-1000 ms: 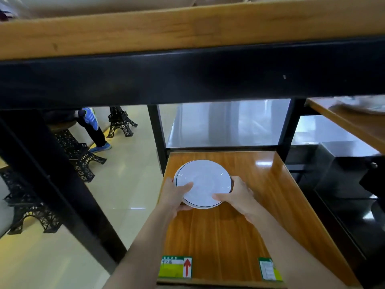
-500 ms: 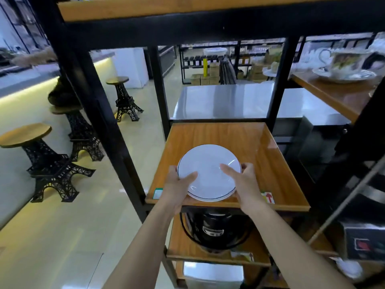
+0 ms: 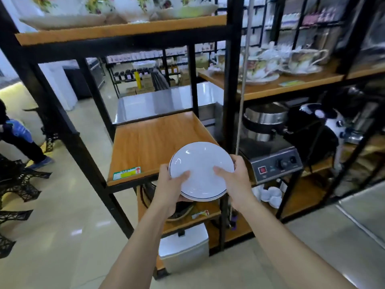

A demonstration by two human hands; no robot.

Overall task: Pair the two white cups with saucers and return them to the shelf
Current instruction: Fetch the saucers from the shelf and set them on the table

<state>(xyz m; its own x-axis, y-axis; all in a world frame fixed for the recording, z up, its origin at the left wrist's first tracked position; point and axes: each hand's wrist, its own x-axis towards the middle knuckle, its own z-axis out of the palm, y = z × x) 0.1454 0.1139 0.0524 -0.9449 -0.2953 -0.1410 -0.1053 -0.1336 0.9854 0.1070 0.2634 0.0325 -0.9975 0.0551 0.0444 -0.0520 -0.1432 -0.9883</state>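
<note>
I hold white saucers with a thin blue rim line (image 3: 201,170), stacked, in both hands in front of the wooden shelf (image 3: 154,140). My left hand (image 3: 169,187) grips the left edge, thumb on top. My right hand (image 3: 234,178) grips the right edge, thumb on the face. The saucers are off the shelf board, tilted slightly toward me, over its front right corner. Small white cups (image 3: 268,193) sit low on the neighbouring shelf to the right, partly hidden by my right forearm.
Black metal uprights (image 3: 231,84) frame the shelves. Floral cups and saucers (image 3: 300,61) stand on the right shelf and on the top board. A steel appliance with knobs (image 3: 275,163) sits at right. A person (image 3: 18,138) and black stools stand at left.
Both hands have lifted the saucers off the shelf board and drawn them back toward me. The view has pulled back and risen, showing the higher shelves.
</note>
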